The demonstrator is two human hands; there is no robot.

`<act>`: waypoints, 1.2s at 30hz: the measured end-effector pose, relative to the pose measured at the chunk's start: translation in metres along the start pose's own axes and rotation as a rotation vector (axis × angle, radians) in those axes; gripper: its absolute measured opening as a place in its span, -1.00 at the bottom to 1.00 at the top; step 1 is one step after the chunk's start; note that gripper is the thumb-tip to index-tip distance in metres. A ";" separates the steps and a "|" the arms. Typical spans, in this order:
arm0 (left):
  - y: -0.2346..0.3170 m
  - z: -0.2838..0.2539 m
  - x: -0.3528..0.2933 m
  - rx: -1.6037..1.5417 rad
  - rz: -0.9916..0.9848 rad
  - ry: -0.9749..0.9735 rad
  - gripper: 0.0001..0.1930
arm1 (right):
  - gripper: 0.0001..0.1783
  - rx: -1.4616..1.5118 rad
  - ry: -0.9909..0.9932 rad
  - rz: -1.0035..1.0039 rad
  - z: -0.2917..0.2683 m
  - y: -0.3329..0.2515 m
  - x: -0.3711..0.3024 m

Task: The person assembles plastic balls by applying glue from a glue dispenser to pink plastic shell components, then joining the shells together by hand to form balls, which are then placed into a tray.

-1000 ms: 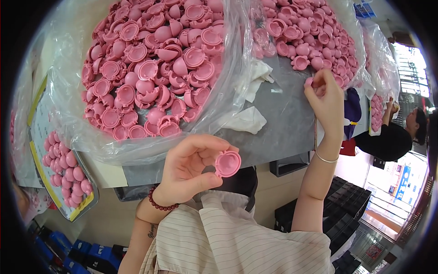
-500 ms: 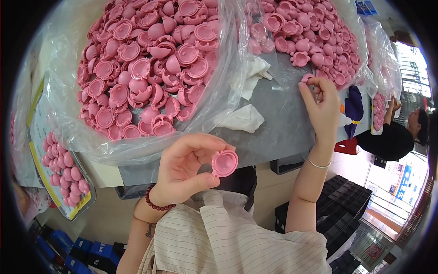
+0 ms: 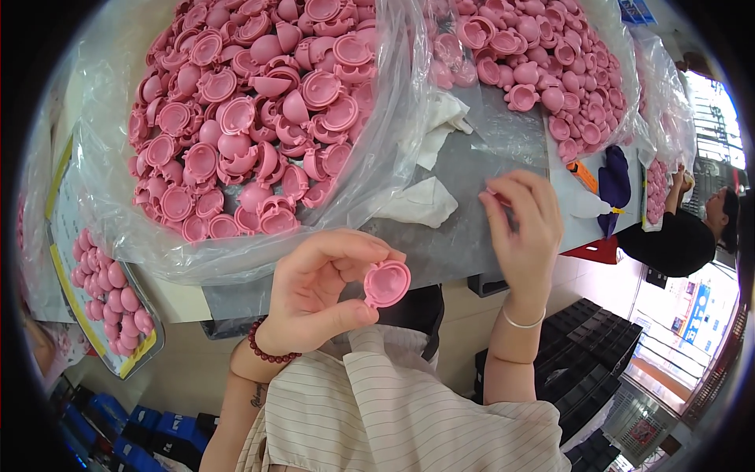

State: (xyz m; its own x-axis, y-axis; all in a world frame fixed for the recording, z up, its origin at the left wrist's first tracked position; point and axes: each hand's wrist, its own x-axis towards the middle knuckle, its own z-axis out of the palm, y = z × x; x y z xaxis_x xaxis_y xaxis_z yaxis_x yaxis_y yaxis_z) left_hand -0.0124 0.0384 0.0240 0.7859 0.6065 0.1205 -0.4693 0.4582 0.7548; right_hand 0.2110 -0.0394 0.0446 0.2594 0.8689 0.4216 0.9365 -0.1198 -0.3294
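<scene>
My left hand [image 3: 322,287] pinches a round pink plastic half-shell [image 3: 387,283] with a small tab, its hollow side showing. Above the grey tabletop [image 3: 472,244], my right hand [image 3: 525,228] is closed, thumb and fingers brought together around a small pink plastic half-shell that the fingers almost wholly cover. Farther left, a heap of pink half-shells [image 3: 238,118] lies in a clear plastic bag [image 3: 197,259]. A second heap of smaller-looking pink half-shells [image 3: 550,63] sits at the back right.
White cloths [image 3: 421,203] lie between the heaps. To the right are an orange-handled tool [image 3: 583,176], a white bottle [image 3: 588,206] and a purple cloth [image 3: 613,181]. A tray of pink domes [image 3: 151,352] stands at left. Another person [image 3: 667,244] works at far right.
My right hand has drawn back from the right-hand heap, moving nearer and to the left toward my left hand. My left hand has stayed in place with its half-shell.
</scene>
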 end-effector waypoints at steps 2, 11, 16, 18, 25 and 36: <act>-0.001 -0.001 -0.001 -0.016 0.003 0.001 -0.58 | -0.79 -0.059 0.053 -0.040 0.004 -0.007 -0.010; -0.001 -0.001 0.001 0.011 0.019 -0.010 -0.58 | -0.73 0.127 0.120 0.059 -0.007 -0.013 -0.038; -0.002 0.000 0.001 0.035 0.016 0.012 -0.58 | -0.72 0.151 0.009 0.149 -0.007 -0.010 -0.023; -0.002 0.001 0.001 0.049 0.022 0.026 -0.58 | -0.73 0.163 -0.056 0.157 -0.007 -0.015 -0.019; -0.007 0.005 0.000 0.227 0.023 0.073 -0.57 | -0.70 0.836 -0.083 -0.065 0.004 -0.058 -0.016; -0.008 0.006 -0.001 0.314 0.034 0.093 -0.59 | -0.65 0.794 0.026 -0.153 0.025 -0.054 -0.025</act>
State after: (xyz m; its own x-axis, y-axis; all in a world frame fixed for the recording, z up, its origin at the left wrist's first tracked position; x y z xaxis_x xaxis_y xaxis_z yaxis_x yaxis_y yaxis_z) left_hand -0.0068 0.0302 0.0219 0.7250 0.6814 0.1001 -0.3361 0.2232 0.9150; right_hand 0.1480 -0.0432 0.0309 0.1563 0.8354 0.5270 0.5176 0.3852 -0.7640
